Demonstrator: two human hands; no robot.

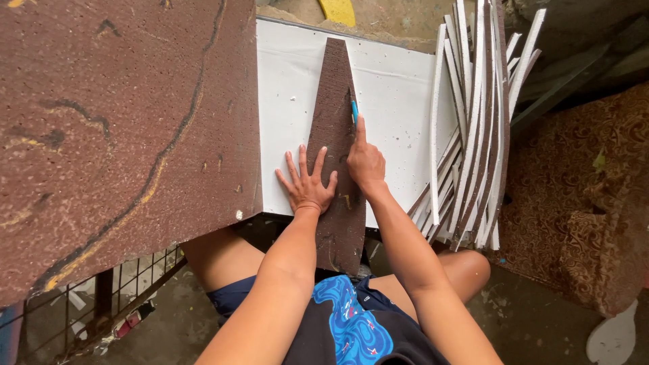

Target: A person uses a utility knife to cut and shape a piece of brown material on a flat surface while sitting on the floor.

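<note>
Sheet: white, flat, speckled, lying under everything at the table edge.
Template: long brown pointed piece, rough and scuffed, lying lengthwise on the sheet, its lower end overhanging toward the lap.
Left hand: flat on the template, fingers spread.
Right hand: fingers pinching a blue pen at the template's right edge.
Strips: curved white offcuts piled just beside.

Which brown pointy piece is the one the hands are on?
The single flat template on the white sheet, under the left hand and right hand. The others stand stacked beside it.
</note>
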